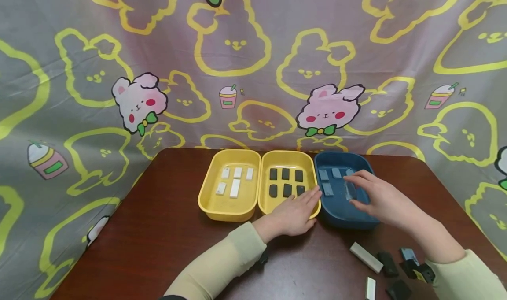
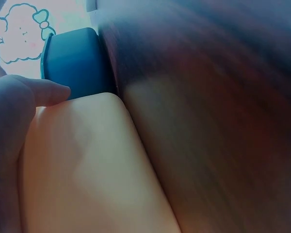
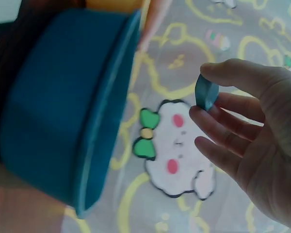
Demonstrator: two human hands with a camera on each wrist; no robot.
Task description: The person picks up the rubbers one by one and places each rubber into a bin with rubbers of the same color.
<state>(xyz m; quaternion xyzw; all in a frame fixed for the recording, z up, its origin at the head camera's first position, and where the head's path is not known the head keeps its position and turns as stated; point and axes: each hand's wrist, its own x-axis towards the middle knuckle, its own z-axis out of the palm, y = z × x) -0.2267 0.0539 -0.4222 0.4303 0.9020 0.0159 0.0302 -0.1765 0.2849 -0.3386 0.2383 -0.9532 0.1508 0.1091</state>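
Head view: the right hand (image 1: 378, 198) pinches a blue-grey block (image 3: 206, 92).
The block hangs over the blue tray (image 1: 348, 220), toward its right edge; the left hand (image 1: 295, 212), fingers extended, rests at the middle yellow tray's (image 1: 288, 160) near-right corner.

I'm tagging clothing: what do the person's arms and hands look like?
The left sleeve is plain pale cream, with a band-like cuff and a dark patch at the head view's bottom edge; the right sleeve is similarly pale. The left hand and right hand wear no gloves.
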